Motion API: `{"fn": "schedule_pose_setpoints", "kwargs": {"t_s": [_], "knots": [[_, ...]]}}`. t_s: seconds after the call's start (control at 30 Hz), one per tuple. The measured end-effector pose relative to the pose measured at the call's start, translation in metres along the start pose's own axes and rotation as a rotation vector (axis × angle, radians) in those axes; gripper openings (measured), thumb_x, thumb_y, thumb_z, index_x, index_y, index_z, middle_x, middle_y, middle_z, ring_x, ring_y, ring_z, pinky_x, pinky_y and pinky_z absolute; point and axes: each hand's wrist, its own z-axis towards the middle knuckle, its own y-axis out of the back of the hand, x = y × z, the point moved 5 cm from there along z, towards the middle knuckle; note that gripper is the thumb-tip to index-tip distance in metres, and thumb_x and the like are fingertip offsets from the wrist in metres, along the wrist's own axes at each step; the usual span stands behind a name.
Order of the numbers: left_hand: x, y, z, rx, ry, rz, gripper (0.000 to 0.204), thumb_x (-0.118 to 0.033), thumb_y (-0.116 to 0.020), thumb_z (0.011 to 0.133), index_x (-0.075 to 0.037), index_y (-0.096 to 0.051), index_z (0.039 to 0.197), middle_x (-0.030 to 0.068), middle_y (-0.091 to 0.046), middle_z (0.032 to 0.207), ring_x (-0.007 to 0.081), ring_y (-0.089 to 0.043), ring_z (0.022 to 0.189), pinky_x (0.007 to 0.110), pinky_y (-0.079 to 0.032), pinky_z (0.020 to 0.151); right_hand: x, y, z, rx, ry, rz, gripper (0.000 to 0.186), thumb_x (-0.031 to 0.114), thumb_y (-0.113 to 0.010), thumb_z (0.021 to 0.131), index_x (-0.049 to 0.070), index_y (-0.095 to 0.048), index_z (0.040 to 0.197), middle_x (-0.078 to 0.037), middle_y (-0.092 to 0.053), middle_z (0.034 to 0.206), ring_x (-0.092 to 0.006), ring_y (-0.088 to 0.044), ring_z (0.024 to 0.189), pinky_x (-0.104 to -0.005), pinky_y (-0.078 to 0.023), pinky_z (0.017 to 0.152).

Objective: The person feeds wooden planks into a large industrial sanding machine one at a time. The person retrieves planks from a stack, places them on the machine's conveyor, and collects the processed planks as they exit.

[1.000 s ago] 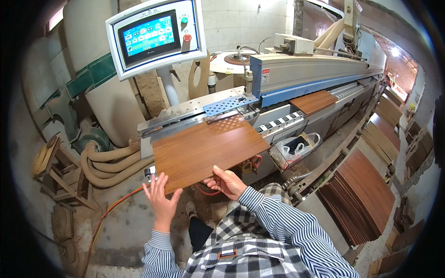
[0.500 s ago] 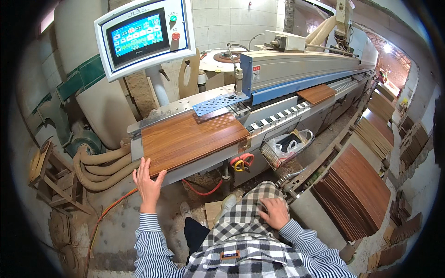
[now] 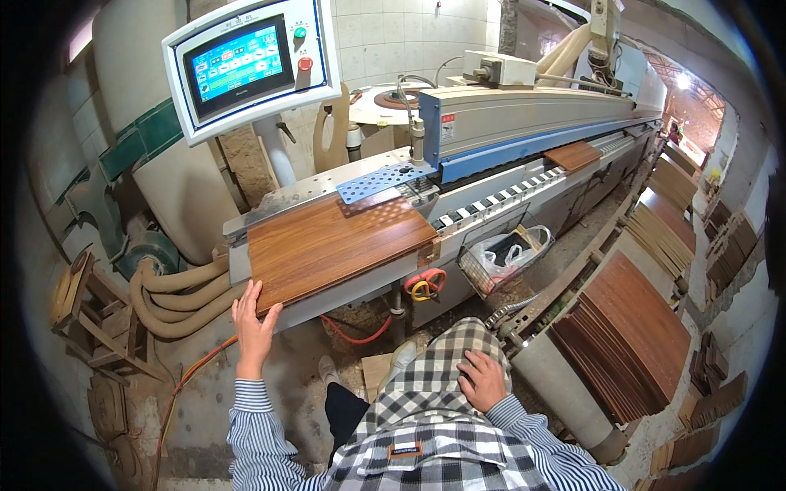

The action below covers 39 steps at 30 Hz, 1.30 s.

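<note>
So the left hand (image 3: 255,331) is at the near left corner of a brown board (image 3: 332,250), fingertips up against its left edge and thumb by the front edge, fingers spread, so that grip is just a light touch, not clenched on anything. The board itself lies flat on the metal counter (image 3: 239,263) at the near end of a long machine (image 3: 524,127), and its far edge sits under a blue plate (image 3: 381,182) full of holes, with little dots of light falling on the wood there. Right hand (image 3: 482,381) is resting on the checked apron (image 3: 426,368) over the lap, fingers loosely bent, grip relaxed and holding nothing. Further down the machine there's a second board (image 3: 572,155), past a row of black and white blocks (image 3: 503,196). Screen (image 3: 239,69) is lit up at upper left, with a green button (image 3: 300,33) above a red button (image 3: 305,64) beside it. Under the track hangs a wire basket (image 3: 495,274) with a white plastic bag (image 3: 501,255) in it, and off to the right is a leaning pile of boards (image 3: 626,331). Fat tan hoses (image 3: 184,307) curl around on the left, next to a wooden stool (image 3: 98,315)
</note>
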Motion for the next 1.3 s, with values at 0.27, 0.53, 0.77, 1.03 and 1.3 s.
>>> {"fn": "schedule_pose_setpoints", "kwargs": {"t_s": [0.27, 0.53, 0.77, 1.03, 1.3], "knots": [[0.011, 0.01, -0.003, 0.021, 0.022, -0.154, 0.047, -0.021, -0.071, 0.086, -0.004, -0.059, 0.129, 0.0157, -0.058, 0.137, 0.0311, -0.055, 0.125, 0.047, -0.028, 0.116, -0.001, 0.0, 0.0, 0.019, -0.011, 0.016, 0.031, 0.021, -0.069, 0.082, 0.01, -0.069, 0.112, -0.011, -0.057, 0.134, -0.0345, -0.048, 0.128, -0.0493, -0.039, 0.105], [0.008, 0.011, -0.002, 0.042, 0.069, -0.204, 0.047, -0.017, -0.072, 0.086, -0.003, -0.058, 0.129, 0.0166, -0.059, 0.136, 0.031, -0.056, 0.124, 0.046, -0.03, 0.116, 0.0, 0.001, 0.0, 0.02, -0.018, 0.02, 0.03, 0.021, -0.069, 0.083, 0.009, -0.069, 0.111, -0.012, -0.058, 0.133, -0.0347, -0.048, 0.128, -0.0493, -0.038, 0.105], [0.012, 0.01, 0.0, 0.065, 0.151, -0.329, 0.051, -0.019, -0.073, 0.084, -0.003, -0.058, 0.13, 0.0168, -0.061, 0.13, 0.034, -0.055, 0.124, 0.046, -0.03, 0.115, 0.0, 0.002, 0.001, 0.013, -0.022, 0.029, 0.03, 0.021, -0.069, 0.082, 0.01, -0.07, 0.11, -0.012, -0.058, 0.133, -0.035, -0.049, 0.127, -0.0492, -0.039, 0.105], [-0.008, -0.004, 0.012, 0.052, 0.025, -0.056, 0.059, -0.03, -0.076, 0.08, -0.007, -0.059, 0.131, 0.015, -0.063, 0.129, 0.0313, -0.043, 0.137, 0.053, -0.014, 0.119, -0.001, 0.001, 0.001, 0.022, -0.023, 0.054, 0.031, 0.021, -0.069, 0.083, 0.011, -0.07, 0.112, -0.012, -0.057, 0.135, -0.0351, -0.048, 0.128, -0.05, -0.038, 0.106], [-0.029, -0.022, 0.02, 0.068, 0.016, -0.05, 0.06, -0.034, -0.077, 0.079, -0.008, -0.06, 0.13, 0.0159, -0.062, 0.13, 0.0322, -0.043, 0.137, 0.054, -0.011, 0.119, -0.009, 0.051, 0.018, -0.106, -0.036, 0.13, 0.029, 0.011, -0.068, 0.082, 0.003, -0.067, 0.11, -0.016, -0.065, 0.118, -0.0336, -0.059, 0.112, -0.0432, -0.047, 0.099]]}}
